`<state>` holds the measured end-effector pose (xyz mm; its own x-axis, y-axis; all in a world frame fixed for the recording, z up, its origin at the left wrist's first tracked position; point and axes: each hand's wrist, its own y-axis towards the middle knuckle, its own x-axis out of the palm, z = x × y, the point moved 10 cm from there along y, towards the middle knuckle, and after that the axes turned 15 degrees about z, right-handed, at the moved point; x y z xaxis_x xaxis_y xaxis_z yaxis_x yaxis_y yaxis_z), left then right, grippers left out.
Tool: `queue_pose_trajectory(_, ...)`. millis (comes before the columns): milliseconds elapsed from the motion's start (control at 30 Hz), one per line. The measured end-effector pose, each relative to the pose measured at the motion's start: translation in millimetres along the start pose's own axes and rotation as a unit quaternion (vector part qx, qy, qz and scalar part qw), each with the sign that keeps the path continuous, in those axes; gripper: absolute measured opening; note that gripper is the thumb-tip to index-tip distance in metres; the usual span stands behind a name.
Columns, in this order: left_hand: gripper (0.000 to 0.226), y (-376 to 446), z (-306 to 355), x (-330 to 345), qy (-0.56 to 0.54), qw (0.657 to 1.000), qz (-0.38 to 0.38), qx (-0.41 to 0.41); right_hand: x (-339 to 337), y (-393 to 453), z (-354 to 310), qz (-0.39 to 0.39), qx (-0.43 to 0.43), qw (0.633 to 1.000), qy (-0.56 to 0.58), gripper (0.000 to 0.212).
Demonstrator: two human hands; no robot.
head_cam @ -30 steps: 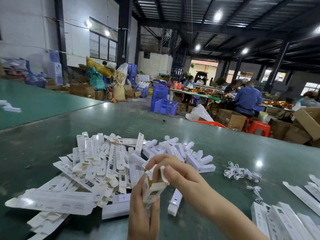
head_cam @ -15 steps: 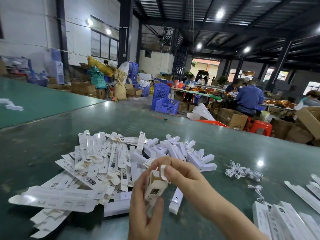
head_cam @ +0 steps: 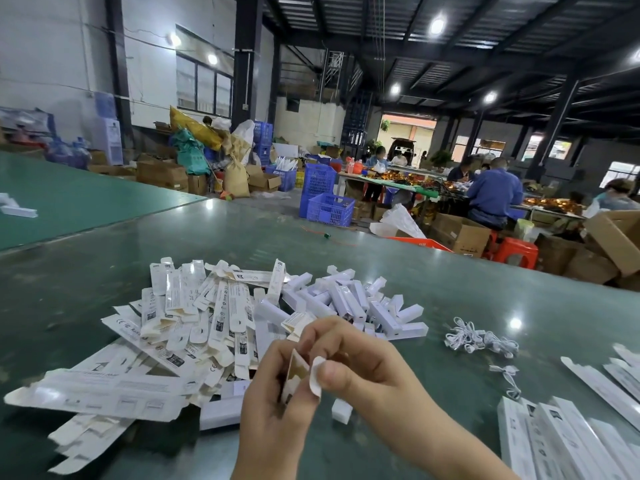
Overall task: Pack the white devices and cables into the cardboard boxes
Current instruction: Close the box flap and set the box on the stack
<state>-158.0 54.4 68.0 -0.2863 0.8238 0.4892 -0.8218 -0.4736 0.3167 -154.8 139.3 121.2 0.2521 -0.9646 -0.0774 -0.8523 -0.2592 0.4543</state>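
Observation:
My left hand (head_cam: 273, 410) grips a slim white cardboard box (head_cam: 294, 375) held upright at the near middle of the table. My right hand (head_cam: 353, 362) pinches the box's white end flap between thumb and fingers. A heap of flat unfolded white boxes (head_cam: 180, 327) lies to the left. Behind my hands is a pile of white bar-shaped devices (head_cam: 349, 299). One white device (head_cam: 341, 410) lies on the table just under my right hand. Coiled white cables (head_cam: 481, 341) sit to the right.
Closed white boxes (head_cam: 554, 441) lie in a row at the near right. The green table (head_cam: 69, 289) ends at a far edge, with blue crates (head_cam: 329, 209), cardboard cartons (head_cam: 460, 237) and seated people at other tables beyond it.
The box has sunk lower between my hands, and my right hand has folded over its top end, now pinching the flap. The view has shifted slightly.

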Motion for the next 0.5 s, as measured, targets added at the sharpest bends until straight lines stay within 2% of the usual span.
queue_pose_trajectory(100,0.026,-0.8,-0.6,1.2,-0.002,1.0,-0.024,0.006,-0.8,-0.9,1.5,0.003,0.005,1.0,0.027,0.012)
queue_pose_trajectory(200,0.02,1.8,3.2,0.6,-0.005,0.998,-0.048,0.048,-2.6,-0.3,0.6,0.009,0.009,0.999,0.042,0.022)
queue_pose_trajectory(300,0.023,-2.0,11.2,1.1,0.011,0.992,-0.052,0.118,-6.6,-0.5,-0.1,0.028,0.013,0.998,0.054,0.009)
queue_pose_trajectory(400,0.015,-8.4,26.2,-1.6,0.006,0.979,-0.029,0.204,-7.6,-1.9,-5.4,0.045,0.004,0.998,0.049,0.01)
queue_pose_trajectory(433,0.009,-9.2,29.8,-0.1,0.005,0.976,-0.033,0.216,-8.0,-1.8,-7.6,0.053,0.003,0.997,0.048,0.011)
queue_pose_trajectory(500,0.012,-8.1,34.1,2.2,0.0,0.975,-0.036,0.22,-9.5,-1.9,-9.4,0.061,0.001,0.997,0.054,0.012)
